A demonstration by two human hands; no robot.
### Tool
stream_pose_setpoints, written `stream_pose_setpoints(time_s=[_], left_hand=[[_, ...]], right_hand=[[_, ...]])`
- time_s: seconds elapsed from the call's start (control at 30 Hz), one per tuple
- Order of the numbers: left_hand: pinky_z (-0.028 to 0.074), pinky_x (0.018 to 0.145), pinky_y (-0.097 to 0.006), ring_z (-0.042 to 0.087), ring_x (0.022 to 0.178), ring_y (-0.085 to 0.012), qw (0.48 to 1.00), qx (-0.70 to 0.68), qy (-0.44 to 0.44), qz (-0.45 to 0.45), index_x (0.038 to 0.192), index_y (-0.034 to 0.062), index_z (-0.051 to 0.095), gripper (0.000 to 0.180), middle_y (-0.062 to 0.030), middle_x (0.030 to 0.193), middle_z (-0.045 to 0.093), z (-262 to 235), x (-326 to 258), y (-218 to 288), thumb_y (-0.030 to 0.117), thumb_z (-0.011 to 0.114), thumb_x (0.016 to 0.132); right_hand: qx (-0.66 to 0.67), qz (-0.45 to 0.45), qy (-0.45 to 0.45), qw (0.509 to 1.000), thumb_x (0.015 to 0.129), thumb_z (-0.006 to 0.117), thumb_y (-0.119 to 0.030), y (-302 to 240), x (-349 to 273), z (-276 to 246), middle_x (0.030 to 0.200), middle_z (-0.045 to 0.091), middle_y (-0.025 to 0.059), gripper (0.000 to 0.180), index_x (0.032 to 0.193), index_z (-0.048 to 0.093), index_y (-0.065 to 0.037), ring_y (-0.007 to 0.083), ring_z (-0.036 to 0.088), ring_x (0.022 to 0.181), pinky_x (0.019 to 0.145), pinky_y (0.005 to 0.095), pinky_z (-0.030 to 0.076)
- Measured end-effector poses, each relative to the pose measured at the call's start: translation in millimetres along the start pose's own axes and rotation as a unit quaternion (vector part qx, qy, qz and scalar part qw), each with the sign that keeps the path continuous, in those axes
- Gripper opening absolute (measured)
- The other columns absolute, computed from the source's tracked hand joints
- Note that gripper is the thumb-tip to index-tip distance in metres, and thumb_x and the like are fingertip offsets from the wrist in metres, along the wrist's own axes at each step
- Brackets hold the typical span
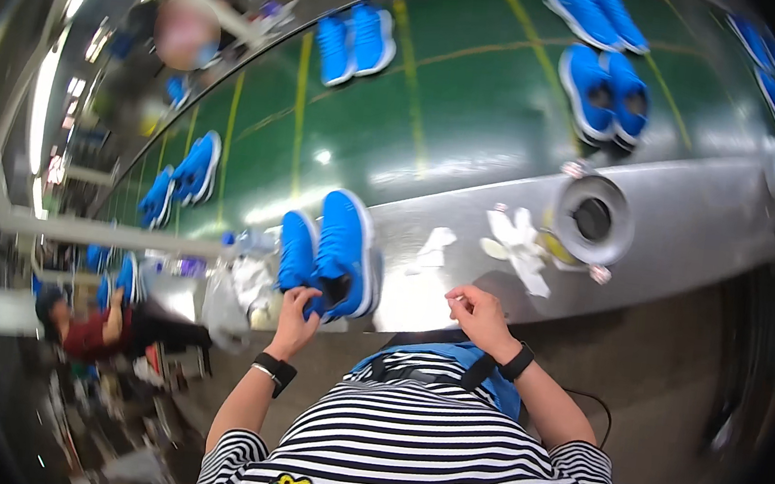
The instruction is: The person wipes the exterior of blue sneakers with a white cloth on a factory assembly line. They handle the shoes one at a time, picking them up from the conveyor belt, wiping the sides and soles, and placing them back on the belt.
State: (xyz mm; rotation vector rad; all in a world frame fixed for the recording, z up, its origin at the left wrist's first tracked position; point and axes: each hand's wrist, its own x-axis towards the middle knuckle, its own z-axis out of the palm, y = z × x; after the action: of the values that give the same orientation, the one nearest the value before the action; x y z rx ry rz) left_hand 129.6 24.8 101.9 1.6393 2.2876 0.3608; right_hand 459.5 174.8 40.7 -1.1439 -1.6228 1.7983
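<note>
A pair of blue sneakers with white soles stands at the near edge of the steel ledge, in front of me. My left hand [297, 320] has its fingers closed on the heel of the left sneaker [297, 250]. Beside it, almost touching, is the right sneaker [345, 252], its dark opening toward me. Over the ledge's near edge, to the right of the pair, hovers my right hand [481, 319]. Its fingers are loosely bent and a little apart, and nothing shows between them. A crumpled white scrap [434, 250] lies just beyond that hand.
Past the steel ledge [694, 203] runs a green belt [459, 98] with yellow lines, carrying several blue sneaker pairs. A round grey ring-shaped thing [623, 231] and white pieces [518, 242] lie on the ledge. Left are a whitish plastic bag [228, 306] and a person in dark red [94, 336].
</note>
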Motion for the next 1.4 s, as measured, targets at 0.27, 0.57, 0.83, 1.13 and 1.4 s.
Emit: stream_pose_setpoints(time_s=[0.27, 0.57, 0.83, 1.13, 1.4], left_hand=[[0.044, 0.086, -0.035, 0.053, 0.103, -0.0237, 0.862, -0.374, 0.109, -0.324, 0.121, 0.0006, 0.046, 0.052, -0.0149, 0.116, 0.052, 43, -11, -96, 0.006, 0.065, 0.074], [0.049, 0.085, -0.035, 0.060, 0.093, -0.0196, 0.739, -0.581, -0.076, -0.332, 0.116, 0.0040, 0.056, 0.035, -0.0088, 0.105, 0.062, 70, 21, -135, -0.003, 0.054, 0.082], [0.045, 0.096, -0.037, 0.056, 0.107, -0.0226, 0.616, -0.719, -0.171, -0.273, 0.132, 0.0070, 0.043, 0.055, -0.0091, 0.121, 0.055, 40, 34, -133, -0.006, 0.052, 0.080], [0.052, 0.084, -0.037, 0.061, 0.099, -0.0244, 0.651, -0.675, -0.191, -0.290, 0.121, 0.0022, 0.051, 0.040, -0.0136, 0.114, 0.059, 37, 64, -126, -0.006, 0.049, 0.082], [0.053, 0.083, -0.037, 0.062, 0.097, -0.0270, 0.614, -0.713, -0.180, -0.286, 0.122, -0.0006, 0.049, 0.043, -0.0157, 0.113, 0.059, 53, 69, -124, -0.008, 0.051, 0.080]], right_hand=[[-0.034, -0.004, -0.077, 0.996, 0.073, 0.075, -0.030, -1, 64, 122, 0.120, 0.051, 0.0210, 0.074, 0.131, 0.039, 0.001, 0.0301, 0.054, 0.107, 0.082, 0.0339, 0.050], [0.136, 0.063, -0.020, 0.988, 0.080, 0.062, -0.009, 15, 96, 167, 0.102, 0.062, 0.0082, 0.045, 0.123, 0.050, -0.001, 0.0172, 0.059, 0.091, 0.082, 0.0296, 0.046], [0.282, 0.158, 0.009, 0.946, 0.091, 0.054, -0.013, 17, 70, 162, 0.120, 0.056, 0.0073, 0.037, 0.127, 0.048, -0.004, 0.0165, 0.054, 0.107, 0.093, 0.0327, 0.043], [0.233, 0.124, -0.009, 0.965, 0.090, 0.053, -0.005, 29, 91, 139, 0.119, 0.057, 0.0105, 0.037, 0.127, 0.048, -0.003, 0.0207, 0.058, 0.103, 0.089, 0.0335, 0.048], [0.246, 0.152, -0.019, 0.957, 0.087, 0.057, -0.007, 44, 101, 121, 0.112, 0.061, 0.0111, 0.034, 0.120, 0.053, -0.002, 0.0201, 0.062, 0.095, 0.082, 0.0314, 0.050]])
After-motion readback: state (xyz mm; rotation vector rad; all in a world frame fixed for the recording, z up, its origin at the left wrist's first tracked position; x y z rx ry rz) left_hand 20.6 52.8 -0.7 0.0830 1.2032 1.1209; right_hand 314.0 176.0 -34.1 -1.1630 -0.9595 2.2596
